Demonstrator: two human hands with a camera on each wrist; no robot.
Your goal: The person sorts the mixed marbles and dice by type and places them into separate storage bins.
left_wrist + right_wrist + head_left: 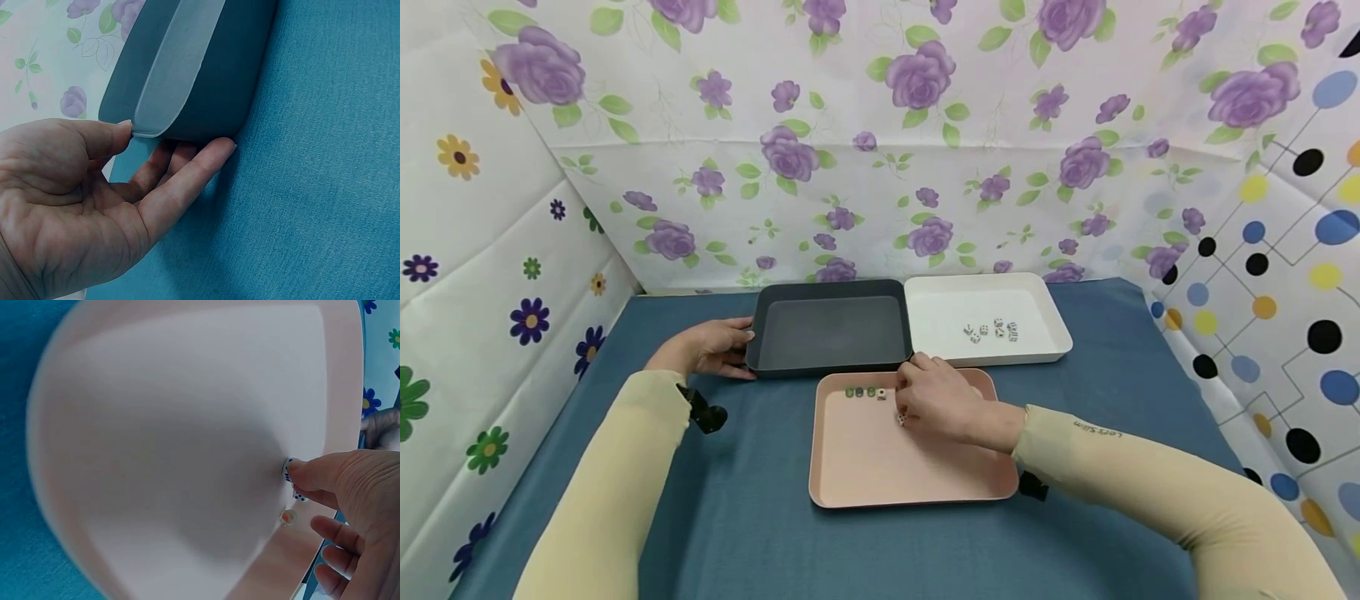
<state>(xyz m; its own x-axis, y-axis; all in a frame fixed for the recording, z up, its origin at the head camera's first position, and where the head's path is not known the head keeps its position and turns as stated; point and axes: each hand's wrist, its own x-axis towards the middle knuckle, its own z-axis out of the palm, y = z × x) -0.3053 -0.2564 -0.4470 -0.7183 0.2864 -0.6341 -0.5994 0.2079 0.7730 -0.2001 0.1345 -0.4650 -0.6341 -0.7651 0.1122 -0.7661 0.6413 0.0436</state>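
My right hand (pixel 942 400) pinches a white die (pixel 288 469) with dark pips between thumb and finger, above the pink tray (pixel 880 496). A second dotted white die (pixel 300 495) shows just beside those fingertips; whether it is also held I cannot tell. Near the tray's far wall stands a short row: a green die (pixel 849 392), a grey die (pixel 860 392), another green die (pixel 871 392) and a white die (pixel 882 394). My left hand (pixel 709 347) touches the left end of the dark grey tray (pixel 831 367), thumb at its rim and fingers against its outer wall.
Right of the dark tray stands a white tray (pixel 940 300) with several dice (pixel 1000 330) in it. A small orange-and-white piece (pixel 288 517) lies in the pink tray by my right fingers. Blue cloth (pixel 745 517) covers the table; printed sheets surround it.
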